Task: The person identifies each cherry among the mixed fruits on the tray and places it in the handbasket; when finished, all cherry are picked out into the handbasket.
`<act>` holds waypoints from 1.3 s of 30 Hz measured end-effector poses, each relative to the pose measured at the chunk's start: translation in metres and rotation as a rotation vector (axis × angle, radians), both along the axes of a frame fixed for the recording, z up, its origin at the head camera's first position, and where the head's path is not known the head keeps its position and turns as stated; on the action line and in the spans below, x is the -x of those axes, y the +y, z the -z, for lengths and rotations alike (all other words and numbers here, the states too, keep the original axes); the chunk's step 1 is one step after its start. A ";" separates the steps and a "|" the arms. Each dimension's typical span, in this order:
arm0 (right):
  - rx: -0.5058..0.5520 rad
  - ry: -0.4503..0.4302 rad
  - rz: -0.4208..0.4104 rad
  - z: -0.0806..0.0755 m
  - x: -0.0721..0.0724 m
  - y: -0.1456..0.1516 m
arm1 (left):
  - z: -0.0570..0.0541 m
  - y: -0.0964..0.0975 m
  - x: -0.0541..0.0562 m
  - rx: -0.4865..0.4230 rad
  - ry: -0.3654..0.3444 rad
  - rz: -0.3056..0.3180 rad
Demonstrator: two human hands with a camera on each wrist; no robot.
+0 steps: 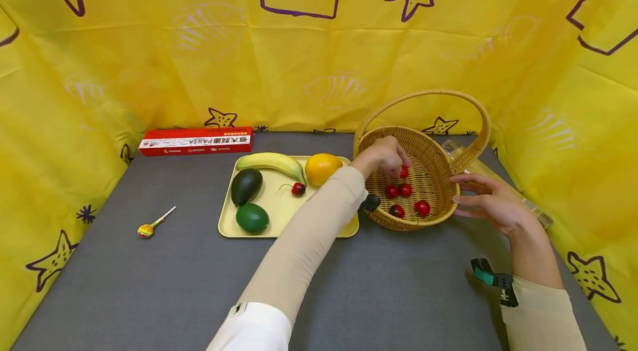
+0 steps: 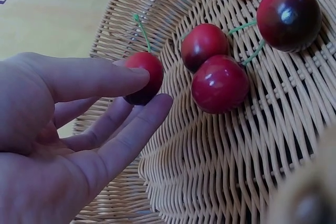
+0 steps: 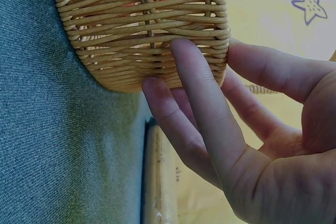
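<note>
My left hand (image 1: 386, 155) reaches into the wicker basket (image 1: 381, 223), where its thumb and fingers pinch a dark red cherry (image 2: 144, 69) with a green stem by the woven wall. Several other cherries (image 2: 219, 84) lie on the basket floor. At the basket's right side is my right hand (image 1: 490, 201), holding its edge. In the right wrist view, one fingertip (image 3: 239, 56) meets the rim while others press the outer wall. The basket's tall arched handle (image 1: 433, 93) rises behind both hands.
Left of the basket, a cream tray (image 1: 284, 218) bears a banana (image 1: 271, 161), orange mango (image 1: 321, 168), avocado (image 1: 246, 186), green fruit (image 1: 252, 218) and cherry (image 1: 298, 189). Further left are a red pasta box (image 1: 196, 142) and lollipop (image 1: 146, 230). A clear-ended package (image 1: 535, 210) lies behind the right hand.
</note>
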State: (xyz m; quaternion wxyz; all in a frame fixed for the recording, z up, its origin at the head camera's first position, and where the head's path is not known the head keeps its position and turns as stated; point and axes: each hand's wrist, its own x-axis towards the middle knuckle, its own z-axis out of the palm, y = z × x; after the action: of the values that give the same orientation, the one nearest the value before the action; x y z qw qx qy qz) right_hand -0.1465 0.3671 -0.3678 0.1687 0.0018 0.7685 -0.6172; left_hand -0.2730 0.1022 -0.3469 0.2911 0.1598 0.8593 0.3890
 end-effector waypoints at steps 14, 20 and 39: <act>0.013 0.007 -0.001 -0.001 -0.001 0.000 | -0.002 -0.001 0.001 0.069 0.005 0.041; 0.010 0.007 -0.002 -0.001 -0.001 0.000 | -0.003 -0.002 0.000 0.122 0.025 0.061; 0.005 -0.002 0.007 -0.001 0.000 -0.002 | 0.003 -0.002 0.003 0.147 -0.050 0.064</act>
State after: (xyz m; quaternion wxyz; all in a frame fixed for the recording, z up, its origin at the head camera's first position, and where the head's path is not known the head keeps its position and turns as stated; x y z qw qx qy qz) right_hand -0.1460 0.3652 -0.3665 0.1671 0.0047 0.7669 -0.6196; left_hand -0.2762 0.1000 -0.3498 0.3357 0.1557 0.8724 0.3193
